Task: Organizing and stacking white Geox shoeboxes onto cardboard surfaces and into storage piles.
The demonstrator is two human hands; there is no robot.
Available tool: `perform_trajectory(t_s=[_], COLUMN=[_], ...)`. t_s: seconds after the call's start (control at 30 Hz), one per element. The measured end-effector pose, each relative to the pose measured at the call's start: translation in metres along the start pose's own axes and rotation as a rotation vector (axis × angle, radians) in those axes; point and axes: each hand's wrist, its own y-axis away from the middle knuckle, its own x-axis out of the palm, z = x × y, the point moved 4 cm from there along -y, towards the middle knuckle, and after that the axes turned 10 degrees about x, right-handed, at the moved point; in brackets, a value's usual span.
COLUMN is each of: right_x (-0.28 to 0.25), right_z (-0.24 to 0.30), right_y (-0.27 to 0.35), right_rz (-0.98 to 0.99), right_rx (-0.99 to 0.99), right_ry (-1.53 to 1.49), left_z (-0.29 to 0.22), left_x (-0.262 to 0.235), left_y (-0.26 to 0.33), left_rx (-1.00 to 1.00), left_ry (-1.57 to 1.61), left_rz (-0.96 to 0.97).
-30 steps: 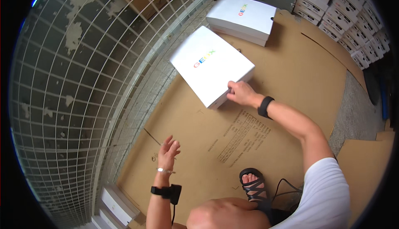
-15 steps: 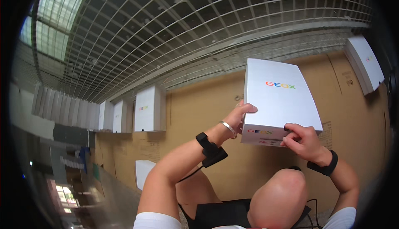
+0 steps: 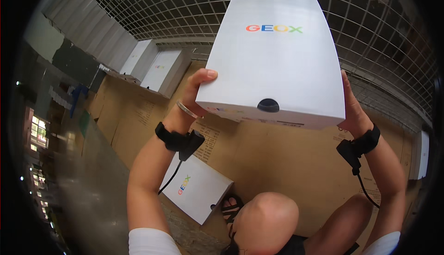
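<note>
Left hand clamped on the near left corner of the white box, thumb up over the lid edge, fingers hidden beneath. Right hand pressed flat against the right side at three o'clock, palm to the wall, fingertips out of sight. Box held up in the air between the two, lid uppermost, dark thumb notch in the front wall facing back at six o'clock.

Weak point probably the grip: squeeze from the sides only, no visible support under the middle. Could slip if either palm eases, tipping down toward the bare knee and sandalled foot below. Lid perhaps free to lift at the notch if the box tilts forward.

Further out: second white box flat on the cardboard flooring at seven o'clock, directly under a fall line. Two more boxes upright against the wire mesh wall at ten o'clock. Wrist-strap cable hanging from the left forearm, liable to snag a box corner.
</note>
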Motion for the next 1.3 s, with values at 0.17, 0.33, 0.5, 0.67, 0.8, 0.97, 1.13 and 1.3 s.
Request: perform_trajectory(t_s=[0.17,0.33,0.5,0.67,0.8,0.97,1.13,1.3], right_x=[0.043,0.054,0.062,0.051,0.054,0.065,0.058,0.052], right_z=[-0.030,-0.157,-0.191,-0.195,-0.184,-0.181,-0.174,-0.177], right_y=[-0.112,-0.192,-0.212,-0.216,-0.227,-0.226,-0.235,-0.236], right_rz=[-0.058,-0.300,-0.434,-0.433,-0.377,-0.387,-0.432,-0.530], right_rx=[-0.026,0.263,0.387,0.367,0.390,0.379,0.348,0.297], right_ry=[-0.038,0.113,0.133,0.163,0.224,0.237,0.290,0.212], left_z=[-0.041,0.015,0.059,0.060,0.059,0.061,0.071,0.077], left_x=[-0.141,-0.302,-0.306,-0.313,-0.320,-0.329,-0.325,-0.326], left_y=[-0.026,-0.022,-0.005,-0.003,0.003,0.013,0.014,0.022], left_rx=[-0.030,-0.327,-0.334,-0.356,-0.304,-0.259,-0.175,-0.123], left_ry=[-0.169,-0.704,-0.321,-0.398,-0.354,-0.341,-0.330,-0.294], left_rz=[-0.067,-0.315,-0.470,-0.351,-0.351,-0.394,-0.425,-0.525])
